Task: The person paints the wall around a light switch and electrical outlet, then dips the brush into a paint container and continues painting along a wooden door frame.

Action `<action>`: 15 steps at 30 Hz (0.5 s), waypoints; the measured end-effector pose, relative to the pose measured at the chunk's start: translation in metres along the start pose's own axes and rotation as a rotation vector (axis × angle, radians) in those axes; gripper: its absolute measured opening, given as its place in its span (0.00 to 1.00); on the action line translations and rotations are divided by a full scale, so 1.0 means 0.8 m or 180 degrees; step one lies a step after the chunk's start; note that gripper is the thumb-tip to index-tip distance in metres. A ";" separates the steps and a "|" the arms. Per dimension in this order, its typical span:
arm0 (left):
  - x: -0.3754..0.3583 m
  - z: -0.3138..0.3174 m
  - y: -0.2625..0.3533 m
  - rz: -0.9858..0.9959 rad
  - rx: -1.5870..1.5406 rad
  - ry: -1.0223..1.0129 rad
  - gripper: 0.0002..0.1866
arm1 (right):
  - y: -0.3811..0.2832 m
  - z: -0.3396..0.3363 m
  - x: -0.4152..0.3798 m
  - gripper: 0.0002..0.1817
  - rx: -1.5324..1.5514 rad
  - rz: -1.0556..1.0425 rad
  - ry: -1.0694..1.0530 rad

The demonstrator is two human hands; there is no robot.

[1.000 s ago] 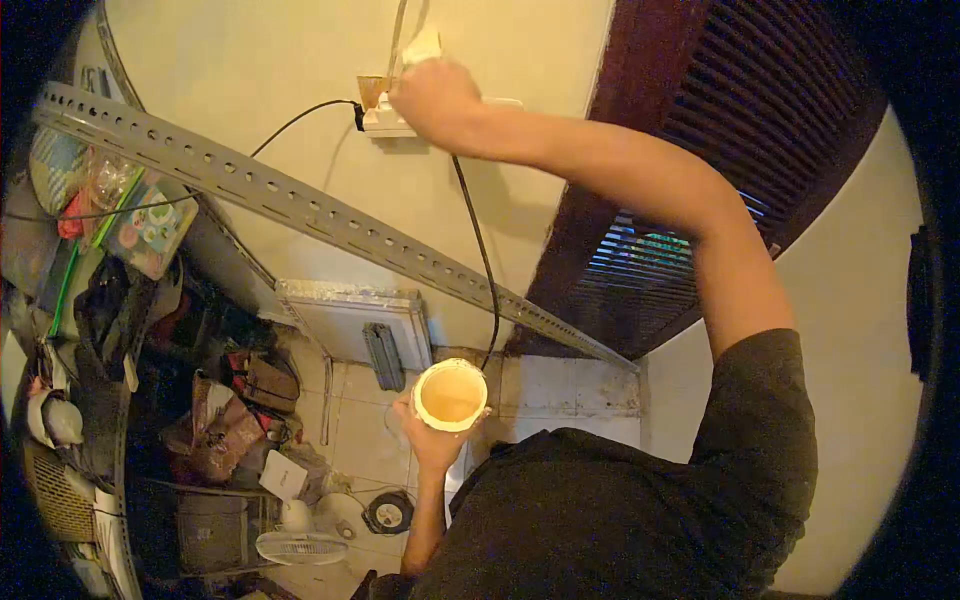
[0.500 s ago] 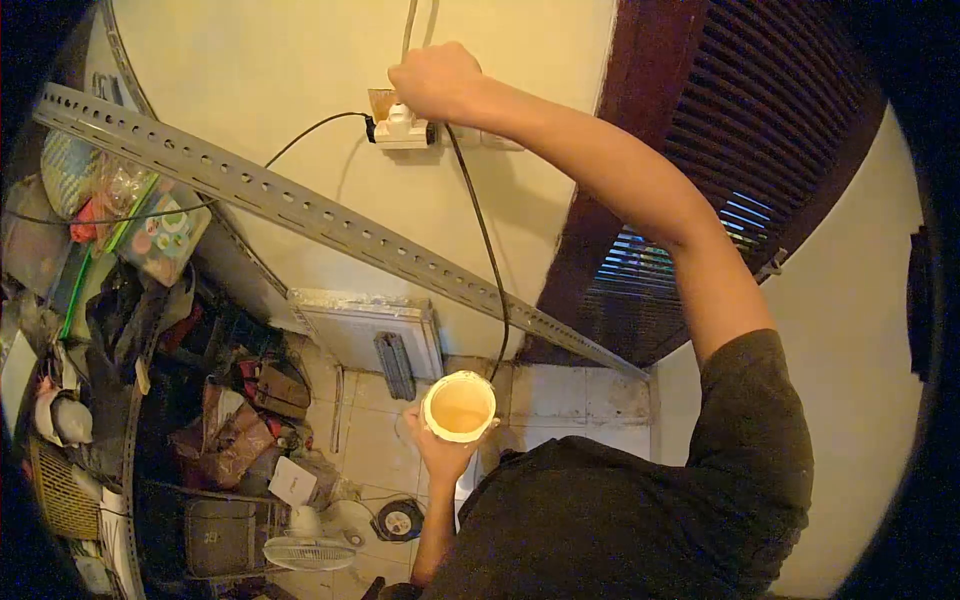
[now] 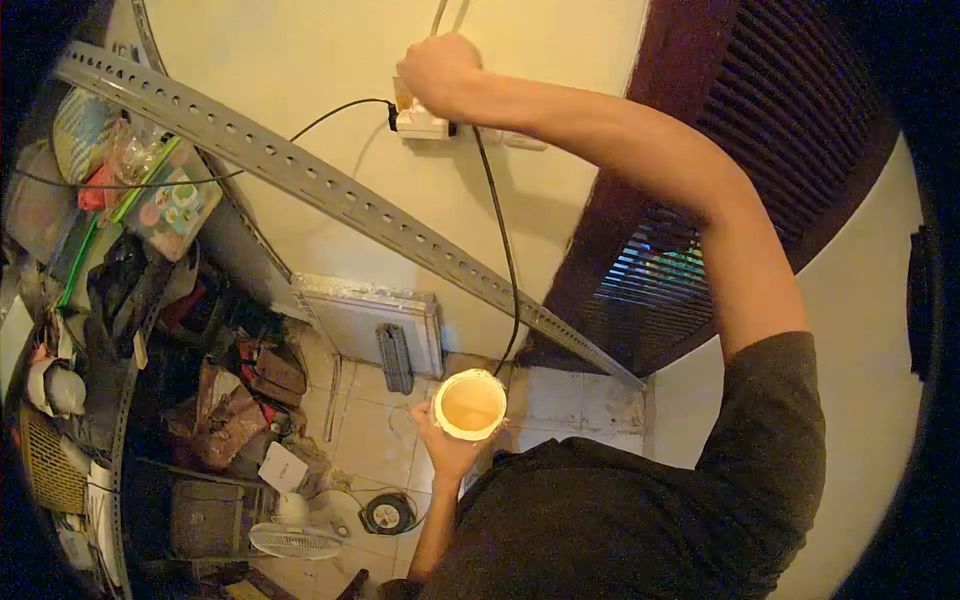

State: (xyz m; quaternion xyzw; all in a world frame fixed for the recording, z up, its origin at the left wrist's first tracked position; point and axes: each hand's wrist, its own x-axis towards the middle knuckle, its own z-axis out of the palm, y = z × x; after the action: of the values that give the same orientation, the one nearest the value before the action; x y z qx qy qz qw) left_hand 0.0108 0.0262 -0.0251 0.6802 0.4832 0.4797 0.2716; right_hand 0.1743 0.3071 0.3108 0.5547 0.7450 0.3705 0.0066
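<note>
My left hand (image 3: 447, 447) is wrapped round a round white container (image 3: 469, 405), open at the top, with something yellowish inside. High on the wall, my right hand (image 3: 441, 74) is closed at a white socket adapter (image 3: 421, 125); what its fingers grip is hidden. A black plug with a cord (image 3: 345, 105) sits at the adapter's left side. Another dark cable (image 3: 503, 225) runs from the adapter's right side down the wall to behind the container.
A perforated metal bar (image 3: 340, 195) slants across the wall. Shelves with bags stand at left. On the floor are a white fan (image 3: 295, 540) and a cable reel (image 3: 388, 513). A framed panel (image 3: 350, 320) leans on the wall beside a louvred shutter (image 3: 790, 110).
The view has shifted slightly, so the wall and adapter appear further right. My right hand stays at the adapter and my left hand still holds the container.
</note>
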 end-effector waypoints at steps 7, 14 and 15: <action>-0.007 -0.001 -0.011 -0.0139 -0.0146 -0.0030 0.44 | 0.083 -0.018 -0.030 0.07 -0.0266 0.0653 0.1175; 0.007 -0.002 -0.004 -0.0040 -0.0380 -0.0215 0.47 | 0.059 0.009 -0.047 0.08 -0.0114 0.0784 0.0863; 0.010 -0.004 0.002 -0.0028 -0.0381 -0.0225 0.47 | 0.048 0.009 -0.055 0.08 -0.0083 0.0428 0.0519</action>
State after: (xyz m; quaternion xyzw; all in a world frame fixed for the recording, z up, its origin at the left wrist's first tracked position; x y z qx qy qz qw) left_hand 0.0088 0.0324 -0.0195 0.6771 0.4468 0.4822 0.3307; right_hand 0.2256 0.2783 0.3091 0.5713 0.6992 0.4238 -0.0717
